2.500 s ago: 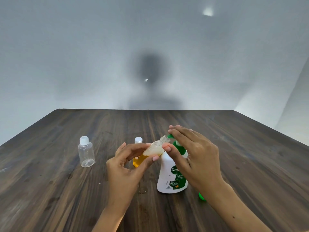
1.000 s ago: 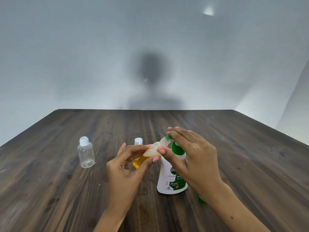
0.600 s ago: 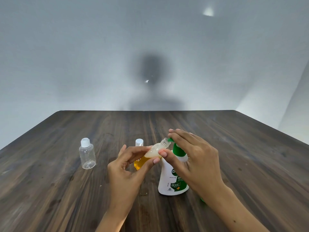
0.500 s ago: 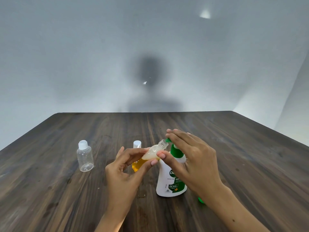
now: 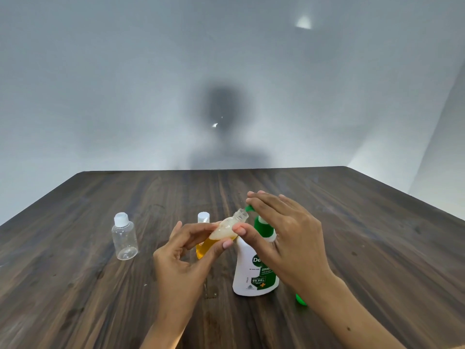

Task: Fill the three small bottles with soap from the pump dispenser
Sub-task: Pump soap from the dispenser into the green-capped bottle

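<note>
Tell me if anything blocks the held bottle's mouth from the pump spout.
Nothing visible does: the tilted small bottle in the left hand is uncapped, its mouth right at the green spout under the right hand.

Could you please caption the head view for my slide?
Left hand tilts an open bottle to the dispenser under the right hand.

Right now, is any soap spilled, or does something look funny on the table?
No clear spill. A faint wet-looking patch marks the table beside the pump dispenser; I cannot tell if it is soap. A green thing peeks out behind the right hand's wrist, mostly hidden.
</note>
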`<state>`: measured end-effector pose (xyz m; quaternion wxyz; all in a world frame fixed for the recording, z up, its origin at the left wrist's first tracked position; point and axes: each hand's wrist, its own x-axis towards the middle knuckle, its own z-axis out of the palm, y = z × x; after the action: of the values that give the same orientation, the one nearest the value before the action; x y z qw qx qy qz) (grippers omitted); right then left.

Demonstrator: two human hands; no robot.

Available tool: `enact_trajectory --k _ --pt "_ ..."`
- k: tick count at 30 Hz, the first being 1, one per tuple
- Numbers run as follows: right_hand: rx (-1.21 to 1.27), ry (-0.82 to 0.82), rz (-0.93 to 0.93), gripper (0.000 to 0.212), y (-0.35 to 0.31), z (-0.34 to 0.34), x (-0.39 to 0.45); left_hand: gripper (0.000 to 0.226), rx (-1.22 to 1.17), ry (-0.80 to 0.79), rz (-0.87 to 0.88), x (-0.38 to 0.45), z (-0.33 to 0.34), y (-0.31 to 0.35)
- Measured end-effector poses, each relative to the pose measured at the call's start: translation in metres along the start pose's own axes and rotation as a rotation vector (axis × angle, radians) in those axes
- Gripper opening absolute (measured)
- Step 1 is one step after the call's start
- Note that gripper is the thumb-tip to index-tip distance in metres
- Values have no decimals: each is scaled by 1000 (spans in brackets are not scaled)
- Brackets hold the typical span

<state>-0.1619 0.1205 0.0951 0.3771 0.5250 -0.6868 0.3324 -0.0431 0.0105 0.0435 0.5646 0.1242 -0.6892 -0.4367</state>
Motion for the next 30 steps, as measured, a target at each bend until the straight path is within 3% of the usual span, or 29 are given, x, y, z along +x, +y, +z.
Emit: enact_trajectory --k 30 --pt "20 8 22 75 -2 2 1 34 -15 -23 25 -1 0 1"
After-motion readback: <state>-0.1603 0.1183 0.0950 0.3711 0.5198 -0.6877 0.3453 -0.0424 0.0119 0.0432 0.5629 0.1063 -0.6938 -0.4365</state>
